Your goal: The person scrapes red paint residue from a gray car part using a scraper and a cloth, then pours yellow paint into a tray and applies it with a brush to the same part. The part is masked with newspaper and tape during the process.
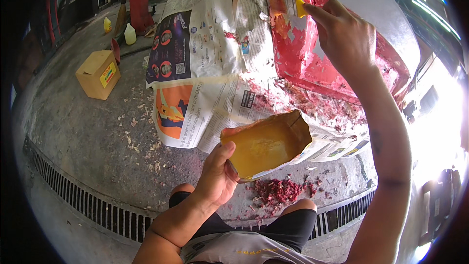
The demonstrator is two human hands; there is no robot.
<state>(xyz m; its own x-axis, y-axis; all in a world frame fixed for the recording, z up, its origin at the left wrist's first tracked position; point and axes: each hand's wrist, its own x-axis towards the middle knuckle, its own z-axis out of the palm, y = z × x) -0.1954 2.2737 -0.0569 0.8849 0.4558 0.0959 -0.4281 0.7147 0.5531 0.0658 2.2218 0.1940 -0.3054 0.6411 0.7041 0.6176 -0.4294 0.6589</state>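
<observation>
My left hand [219, 176] grips the near left side of a cut-open container [264, 149] with ragged edges, tilted, with amber liquid inside. At the upper right my right hand [342, 32] is closed on a wide paintbrush [288, 6], yellow at the handle end. Its brownish bristles lie at the left edge of a red panel [312, 49], seemingly touching it. The panel's paint is wrinkled and peeling, with grey patches bare beneath. Newspaper sheets [215, 58] cover the surface left of and below the panel, strewn with red flakes.
Red paint scrapings [278, 191] lie heaped on the concrete floor before my knees. A drain grate [93, 205] curves along the floor. To the left stand a cardboard box [97, 74], a pale plastic bottle [129, 34], a yellow bottle [107, 25] and a red post [139, 0].
</observation>
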